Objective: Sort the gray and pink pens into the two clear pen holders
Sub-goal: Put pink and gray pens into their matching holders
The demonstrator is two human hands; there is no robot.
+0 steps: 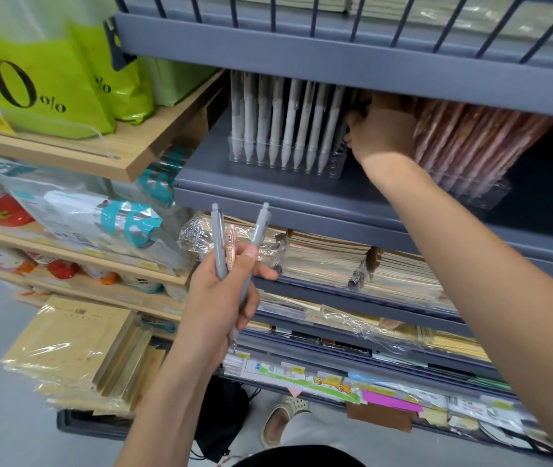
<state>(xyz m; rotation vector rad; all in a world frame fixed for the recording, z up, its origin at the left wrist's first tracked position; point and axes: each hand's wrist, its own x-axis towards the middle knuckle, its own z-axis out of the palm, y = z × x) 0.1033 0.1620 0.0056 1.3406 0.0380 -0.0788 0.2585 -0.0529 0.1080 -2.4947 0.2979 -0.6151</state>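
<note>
Head view: two slim gray click pens (218, 237) and one pink click pen (231, 248) are being gripped in a fan by the left hand (224, 298), long axes near upright, buttons uppermost. Above and to their right, on the dark gray metal shelf (268, 193), the left clear plastic holder (285, 163) is carrying upright gray pens. The right clear plastic holder (477, 193), just beside it, is carrying leaning pink pens. The right hand (381, 134) is reaching into the gap between the holders. Its fingers are hidden, so any grasp cannot be told. It is lying nearer both holders, so the held pens are probably needing an upward, rightward carry.
</note>
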